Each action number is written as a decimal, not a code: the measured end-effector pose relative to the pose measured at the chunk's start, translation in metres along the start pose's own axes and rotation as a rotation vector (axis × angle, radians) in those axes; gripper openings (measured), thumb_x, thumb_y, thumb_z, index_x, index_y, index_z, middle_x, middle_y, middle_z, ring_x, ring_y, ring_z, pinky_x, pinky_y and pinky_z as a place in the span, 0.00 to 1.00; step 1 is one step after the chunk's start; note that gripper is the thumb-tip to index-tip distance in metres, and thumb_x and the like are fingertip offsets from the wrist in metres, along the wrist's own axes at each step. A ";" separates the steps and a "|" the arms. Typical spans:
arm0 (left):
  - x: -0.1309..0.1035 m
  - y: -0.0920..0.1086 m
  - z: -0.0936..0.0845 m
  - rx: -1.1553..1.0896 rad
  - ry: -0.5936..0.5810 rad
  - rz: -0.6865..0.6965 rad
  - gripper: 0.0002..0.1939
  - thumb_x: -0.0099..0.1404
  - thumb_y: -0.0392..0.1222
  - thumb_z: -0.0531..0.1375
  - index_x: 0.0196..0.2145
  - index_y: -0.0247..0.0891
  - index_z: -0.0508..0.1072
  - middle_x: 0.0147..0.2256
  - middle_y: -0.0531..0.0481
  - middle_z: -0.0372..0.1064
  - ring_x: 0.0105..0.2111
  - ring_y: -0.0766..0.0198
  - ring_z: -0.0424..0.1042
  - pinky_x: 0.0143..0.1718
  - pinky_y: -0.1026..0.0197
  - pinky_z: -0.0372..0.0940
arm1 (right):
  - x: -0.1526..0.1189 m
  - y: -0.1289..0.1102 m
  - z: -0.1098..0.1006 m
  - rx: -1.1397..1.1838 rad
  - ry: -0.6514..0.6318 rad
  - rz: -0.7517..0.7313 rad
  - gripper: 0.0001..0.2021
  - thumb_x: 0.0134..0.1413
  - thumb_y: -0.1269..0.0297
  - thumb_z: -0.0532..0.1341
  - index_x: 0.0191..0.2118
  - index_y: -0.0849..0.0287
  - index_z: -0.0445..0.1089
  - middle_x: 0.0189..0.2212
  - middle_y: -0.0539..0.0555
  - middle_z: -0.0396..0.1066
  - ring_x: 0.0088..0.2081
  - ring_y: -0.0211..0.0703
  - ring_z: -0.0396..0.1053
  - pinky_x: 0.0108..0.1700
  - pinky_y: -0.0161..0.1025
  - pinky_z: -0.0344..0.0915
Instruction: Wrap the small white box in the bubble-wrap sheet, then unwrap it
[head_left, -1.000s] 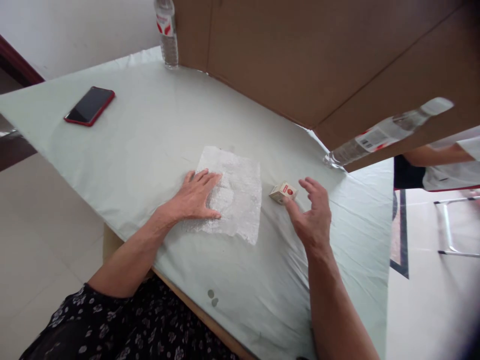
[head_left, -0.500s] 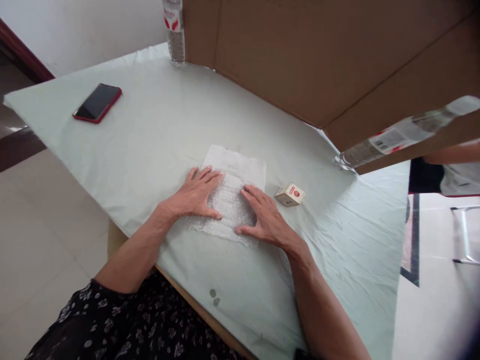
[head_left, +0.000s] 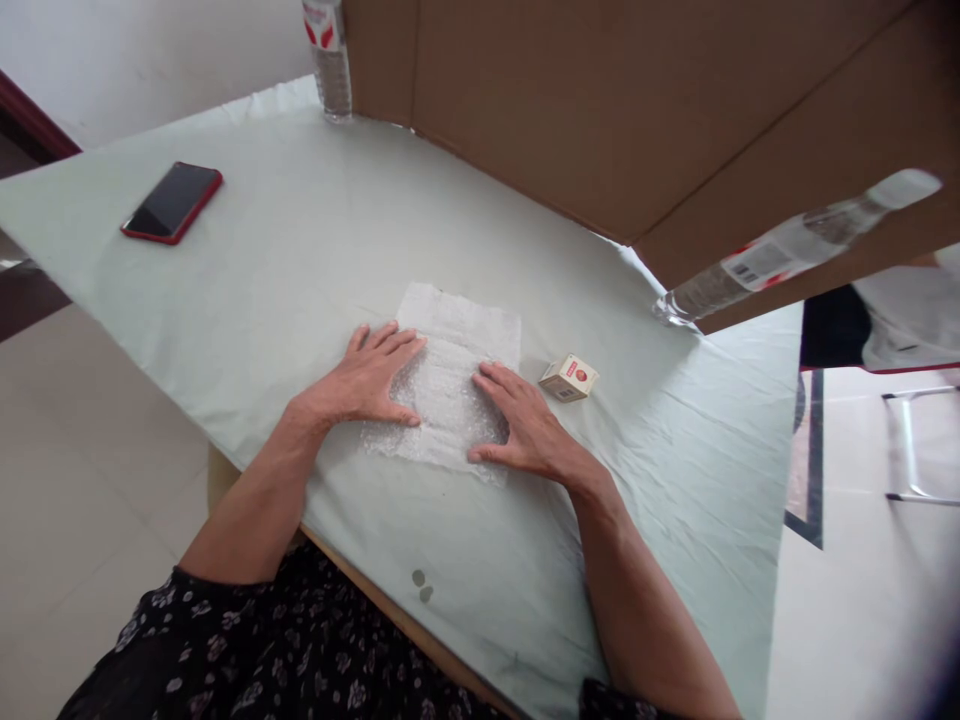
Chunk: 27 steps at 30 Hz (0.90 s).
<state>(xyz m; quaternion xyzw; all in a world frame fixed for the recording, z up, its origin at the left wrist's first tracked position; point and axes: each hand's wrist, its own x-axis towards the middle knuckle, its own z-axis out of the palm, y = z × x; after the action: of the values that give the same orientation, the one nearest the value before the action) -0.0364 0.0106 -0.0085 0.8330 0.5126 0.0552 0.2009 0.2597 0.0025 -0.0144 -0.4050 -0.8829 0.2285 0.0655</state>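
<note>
A whitish sheet of bubble wrap lies flat on the pale green tablecloth. Along its left edge rests my left hand, fingers spread and thumb apart. My right hand lies over the sheet's right edge, its fingers stretched out and its thumb pointing left. Between the two hands the middle of the wrap is uncovered. Just right of the sheet, near my right hand, sits a small cream-coloured box with a red mark on top.
A phone in a red case lies at the far left. Brown cardboard stands along the back, with a water bottle at its left and another bottle at its right. Part of another person shows at the right edge.
My left hand has slid slightly left relative to my right, widening the gap between them and uncovering more of the wrap. The whole view has shifted a little.
</note>
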 end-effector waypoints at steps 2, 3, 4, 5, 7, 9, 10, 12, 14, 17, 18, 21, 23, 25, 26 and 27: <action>0.001 0.004 -0.001 -0.023 0.069 0.008 0.48 0.59 0.63 0.64 0.69 0.38 0.55 0.69 0.36 0.53 0.72 0.37 0.43 0.70 0.33 0.34 | 0.000 0.000 -0.001 -0.001 -0.006 0.009 0.52 0.47 0.34 0.67 0.72 0.54 0.51 0.72 0.66 0.49 0.73 0.65 0.46 0.70 0.65 0.49; 0.001 0.008 -0.002 -0.037 0.123 0.025 0.45 0.61 0.61 0.63 0.68 0.38 0.57 0.68 0.37 0.57 0.71 0.38 0.45 0.70 0.34 0.34 | 0.000 0.000 0.000 -0.001 -0.007 0.011 0.52 0.47 0.34 0.67 0.72 0.55 0.51 0.72 0.67 0.49 0.73 0.65 0.46 0.70 0.65 0.49; 0.002 0.011 -0.002 -0.051 0.179 0.052 0.41 0.62 0.59 0.62 0.67 0.38 0.60 0.66 0.38 0.60 0.71 0.39 0.47 0.70 0.35 0.35 | 0.001 0.001 0.000 -0.001 -0.007 0.011 0.52 0.47 0.34 0.67 0.72 0.55 0.51 0.72 0.67 0.48 0.73 0.65 0.46 0.70 0.65 0.49; 0.003 0.015 -0.001 -0.064 0.228 0.092 0.37 0.63 0.56 0.62 0.65 0.38 0.62 0.65 0.38 0.62 0.71 0.41 0.48 0.71 0.37 0.36 | 0.001 0.001 0.001 -0.001 -0.005 0.008 0.52 0.47 0.34 0.67 0.72 0.55 0.51 0.72 0.67 0.48 0.73 0.65 0.46 0.70 0.65 0.50; 0.004 0.022 0.002 -0.084 0.237 0.176 0.33 0.64 0.53 0.62 0.64 0.39 0.64 0.64 0.40 0.64 0.70 0.44 0.50 0.71 0.41 0.41 | 0.002 0.002 0.002 0.001 -0.002 0.002 0.52 0.47 0.36 0.68 0.72 0.55 0.52 0.72 0.67 0.49 0.73 0.66 0.47 0.69 0.66 0.50; 0.005 0.026 0.007 -0.080 0.152 0.213 0.36 0.63 0.54 0.64 0.64 0.39 0.63 0.65 0.39 0.62 0.70 0.44 0.50 0.70 0.42 0.44 | 0.002 0.002 0.003 0.004 0.005 0.005 0.51 0.46 0.37 0.69 0.71 0.55 0.53 0.72 0.67 0.50 0.72 0.66 0.47 0.69 0.66 0.50; 0.006 0.026 0.009 -0.073 0.109 0.210 0.39 0.61 0.55 0.65 0.66 0.38 0.61 0.66 0.39 0.61 0.70 0.43 0.50 0.70 0.42 0.45 | 0.001 0.000 0.001 0.010 0.010 0.007 0.51 0.46 0.38 0.70 0.71 0.55 0.54 0.72 0.67 0.50 0.72 0.66 0.48 0.69 0.66 0.51; 0.007 0.025 0.011 -0.059 0.052 0.184 0.45 0.59 0.58 0.66 0.68 0.38 0.57 0.68 0.37 0.57 0.70 0.42 0.49 0.69 0.42 0.45 | -0.003 -0.004 -0.006 0.040 0.051 0.002 0.46 0.49 0.40 0.69 0.70 0.53 0.56 0.71 0.65 0.53 0.71 0.63 0.53 0.68 0.64 0.55; 0.007 0.023 0.011 -0.053 0.029 0.160 0.48 0.59 0.58 0.66 0.69 0.38 0.53 0.68 0.37 0.56 0.71 0.42 0.49 0.69 0.42 0.45 | -0.009 -0.007 -0.020 0.074 0.163 -0.009 0.38 0.55 0.44 0.66 0.68 0.50 0.59 0.68 0.62 0.59 0.68 0.59 0.59 0.67 0.61 0.59; 0.008 0.022 0.010 -0.053 0.023 0.152 0.49 0.59 0.57 0.66 0.70 0.38 0.51 0.68 0.37 0.56 0.71 0.42 0.49 0.69 0.43 0.46 | -0.022 -0.001 -0.044 0.049 0.440 0.060 0.27 0.59 0.48 0.64 0.62 0.48 0.66 0.61 0.59 0.69 0.62 0.57 0.67 0.65 0.60 0.62; 0.007 0.022 0.010 -0.056 0.026 0.154 0.49 0.59 0.57 0.66 0.70 0.38 0.51 0.68 0.37 0.56 0.71 0.42 0.49 0.69 0.43 0.46 | -0.026 0.006 -0.049 0.022 0.515 0.121 0.26 0.60 0.48 0.64 0.61 0.49 0.67 0.60 0.59 0.71 0.61 0.58 0.68 0.64 0.61 0.63; 0.007 0.023 0.010 -0.077 0.036 0.146 0.49 0.59 0.57 0.66 0.70 0.39 0.51 0.68 0.37 0.56 0.71 0.42 0.49 0.69 0.42 0.46 | -0.033 0.035 -0.052 -0.054 0.525 0.305 0.31 0.54 0.46 0.65 0.61 0.54 0.67 0.59 0.63 0.70 0.59 0.64 0.69 0.59 0.64 0.65; 0.007 0.023 0.010 -0.103 0.037 0.124 0.49 0.59 0.58 0.65 0.70 0.38 0.51 0.69 0.36 0.54 0.71 0.42 0.49 0.69 0.42 0.46 | -0.035 0.054 -0.046 -0.054 0.474 0.405 0.33 0.50 0.45 0.66 0.59 0.58 0.68 0.55 0.65 0.73 0.55 0.65 0.72 0.55 0.64 0.67; 0.007 0.023 0.009 -0.128 0.043 0.104 0.49 0.60 0.58 0.64 0.70 0.38 0.50 0.70 0.36 0.52 0.71 0.43 0.48 0.69 0.43 0.47 | -0.035 0.064 -0.040 -0.021 0.449 0.472 0.29 0.51 0.46 0.65 0.56 0.57 0.70 0.49 0.63 0.77 0.48 0.62 0.75 0.50 0.62 0.70; 0.006 0.023 0.007 -0.136 0.047 0.097 0.48 0.60 0.57 0.64 0.71 0.38 0.50 0.70 0.37 0.51 0.71 0.43 0.48 0.69 0.44 0.47 | -0.034 0.064 -0.039 -0.006 0.454 0.488 0.27 0.51 0.47 0.64 0.54 0.57 0.71 0.46 0.62 0.78 0.45 0.61 0.75 0.49 0.61 0.70; 0.006 0.022 0.006 -0.139 0.049 0.092 0.47 0.61 0.56 0.64 0.71 0.38 0.50 0.70 0.37 0.51 0.71 0.44 0.47 0.70 0.44 0.47 | -0.034 0.062 -0.039 0.006 0.471 0.492 0.26 0.51 0.48 0.64 0.53 0.56 0.71 0.45 0.61 0.78 0.44 0.59 0.75 0.48 0.60 0.70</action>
<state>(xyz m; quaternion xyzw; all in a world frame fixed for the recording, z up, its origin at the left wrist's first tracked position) -0.0132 0.0056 -0.0059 0.8380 0.4735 0.1203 0.2430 0.3361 0.0256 -0.0058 -0.6474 -0.7186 0.1402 0.2116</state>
